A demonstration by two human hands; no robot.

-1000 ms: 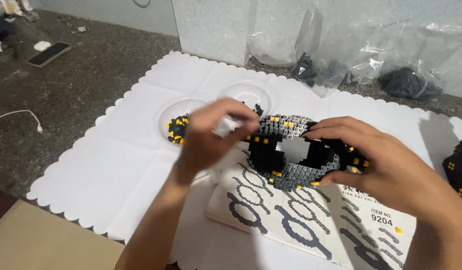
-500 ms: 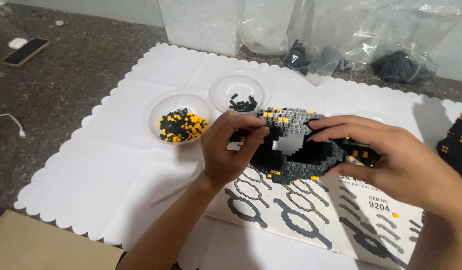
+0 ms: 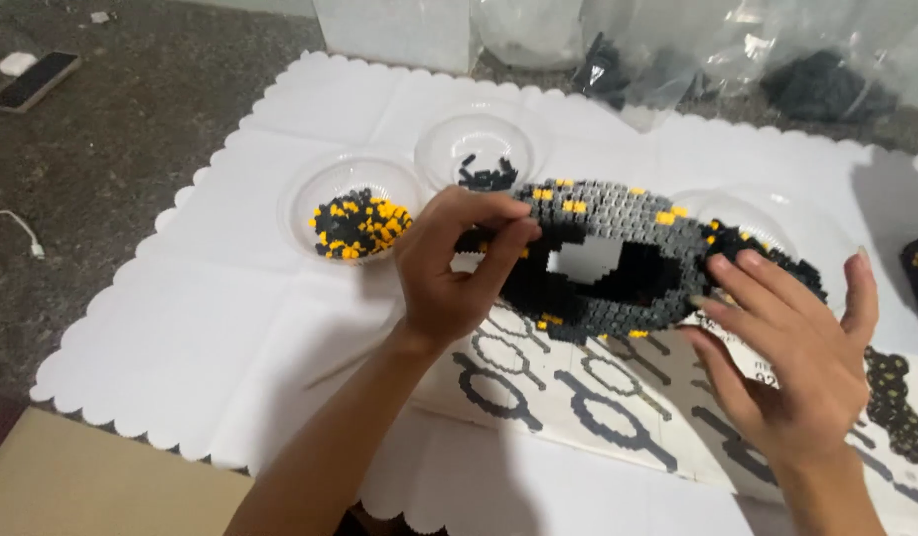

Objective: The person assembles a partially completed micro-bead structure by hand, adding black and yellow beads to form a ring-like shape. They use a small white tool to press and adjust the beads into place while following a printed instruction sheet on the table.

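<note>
Left hand point(image 3: 457, 266) is pinching the block ring point(image 3: 618, 260) at its near end, steadying it, while right hand point(image 3: 791, 347) is bracing the far edge with spread, unclenched fingers.

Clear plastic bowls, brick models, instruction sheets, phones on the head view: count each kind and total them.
Clear plastic bowls: 3
Brick ring model, held by left hand and right hand: 1
Instruction sheet: 1
Phone: 1
Total: 6

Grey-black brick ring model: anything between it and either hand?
Nothing visible. The left hand grips the left edge of the grey, black and yellow brick ring model; the right hand has its fingertips at the right edge.
</note>
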